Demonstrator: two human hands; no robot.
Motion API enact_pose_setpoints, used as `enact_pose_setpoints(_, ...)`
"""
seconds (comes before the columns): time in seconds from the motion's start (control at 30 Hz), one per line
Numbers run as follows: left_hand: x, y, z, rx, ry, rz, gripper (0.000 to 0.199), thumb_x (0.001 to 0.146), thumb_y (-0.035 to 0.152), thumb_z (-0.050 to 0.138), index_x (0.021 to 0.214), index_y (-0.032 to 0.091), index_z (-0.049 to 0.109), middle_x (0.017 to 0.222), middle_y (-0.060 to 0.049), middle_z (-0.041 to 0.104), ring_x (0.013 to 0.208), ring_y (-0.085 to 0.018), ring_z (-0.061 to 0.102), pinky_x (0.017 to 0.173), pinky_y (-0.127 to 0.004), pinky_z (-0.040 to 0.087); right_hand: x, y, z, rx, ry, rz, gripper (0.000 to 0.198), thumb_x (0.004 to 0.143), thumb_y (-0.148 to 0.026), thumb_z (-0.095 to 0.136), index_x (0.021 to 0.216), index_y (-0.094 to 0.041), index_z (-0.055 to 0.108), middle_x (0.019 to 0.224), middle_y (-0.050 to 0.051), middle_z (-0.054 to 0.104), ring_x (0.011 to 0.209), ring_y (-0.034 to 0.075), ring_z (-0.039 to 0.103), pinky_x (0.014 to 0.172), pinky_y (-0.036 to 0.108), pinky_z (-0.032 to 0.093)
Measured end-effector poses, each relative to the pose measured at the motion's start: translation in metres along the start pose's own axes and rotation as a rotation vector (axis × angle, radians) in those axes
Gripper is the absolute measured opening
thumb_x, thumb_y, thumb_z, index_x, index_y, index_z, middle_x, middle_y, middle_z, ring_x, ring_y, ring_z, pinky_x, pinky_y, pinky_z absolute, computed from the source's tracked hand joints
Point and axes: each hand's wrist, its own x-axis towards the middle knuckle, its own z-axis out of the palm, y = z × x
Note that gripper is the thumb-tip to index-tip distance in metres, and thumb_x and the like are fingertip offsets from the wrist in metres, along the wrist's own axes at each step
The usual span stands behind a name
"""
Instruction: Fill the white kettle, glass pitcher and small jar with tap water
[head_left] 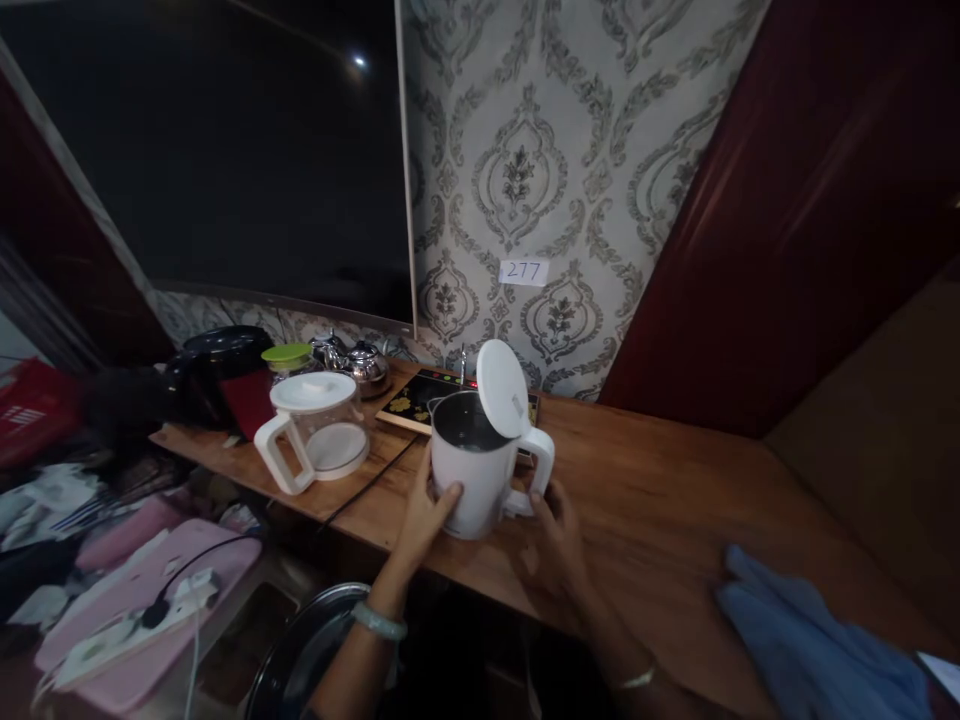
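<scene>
A white electric kettle (469, 480) stands upright near the front edge of the wooden counter, its round lid (501, 388) tipped up. The dark metal inside shows through the open top; I cannot make out whether it holds anything. My left hand (431, 510) is closed against the kettle's left side, thumb across the front and fingers behind the body. At the lower end of the white handle (541, 460), my right hand (556, 525) grips with thumb and fingers, partly in shadow. Just behind the kettle lies a black induction cooktop (412, 400) with gold flowers and lit buttons.
On the left stand a glass pitcher (337, 440) with a white lid, a green-lidded jar (289, 357) and shiny metal teapots (366, 365). A blue cloth (817, 635) lies at right. Below left, a power strip (135, 625) rests on a pink stool (217, 550).
</scene>
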Motion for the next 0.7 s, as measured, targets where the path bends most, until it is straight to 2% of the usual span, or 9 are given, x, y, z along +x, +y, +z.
enact_pose_setpoints(0.1,0.005,-0.001,0.003,0.045,-0.007,0.01,0.105,0.07,0.065,0.078,0.156,0.021,0.036,0.163,-0.017,0.038,0.15,-0.036,0.036,0.123,-0.05,0.032,0.012,-0.016,0.006,0.0,-0.029,0.039,0.051,0.073,-0.062,0.076,0.099,-0.019,0.072,0.095,0.009,0.077,0.089,0.027,0.071,0.077,0.037,0.056)
enact_pose_setpoints(0.17,0.007,-0.002,0.004,0.071,0.003,0.011,0.106,0.07,0.065,0.078,0.156,0.021,0.034,0.163,-0.017,0.036,0.151,-0.036,0.035,0.123,-0.051,0.031,0.018,-0.021,0.009,-0.024,-0.036,0.063,0.052,0.068,-0.066,0.076,0.09,-0.018,0.07,0.08,0.006,0.074,0.074,0.024,0.068,0.064,0.033,0.053)
enact_pose_setpoints(0.23,0.008,-0.001,0.005,0.089,0.009,0.009,0.106,0.07,0.064,0.078,0.156,0.021,0.034,0.163,-0.018,0.037,0.15,-0.036,0.036,0.123,-0.052,0.03,0.021,-0.022,0.011,-0.046,-0.035,0.061,0.053,0.065,-0.068,0.077,0.083,-0.019,0.067,0.073,0.004,0.07,0.065,0.02,0.063,0.059,0.031,0.05)
enact_pose_setpoints(0.43,0.005,0.007,0.008,0.09,0.029,0.025,0.099,0.072,0.062,0.078,0.154,0.023,0.037,0.159,-0.016,0.043,0.147,-0.035,0.041,0.123,-0.049,0.031,0.029,-0.024,0.018,-0.046,-0.037,0.055,0.055,0.057,-0.071,0.078,0.069,-0.022,0.059,0.059,-0.001,0.059,0.055,0.015,0.053,0.053,0.028,0.043)
enact_pose_setpoints(0.7,-0.004,0.017,0.021,0.093,0.019,0.047,0.097,0.073,0.062,0.078,0.154,0.024,0.038,0.157,-0.015,0.046,0.143,-0.033,0.047,0.12,-0.047,0.036,0.029,-0.027,0.009,-0.054,-0.036,0.042,0.058,0.058,-0.076,0.074,0.069,-0.023,0.056,0.056,-0.004,0.054,0.051,0.014,0.051,0.052,0.028,0.044)
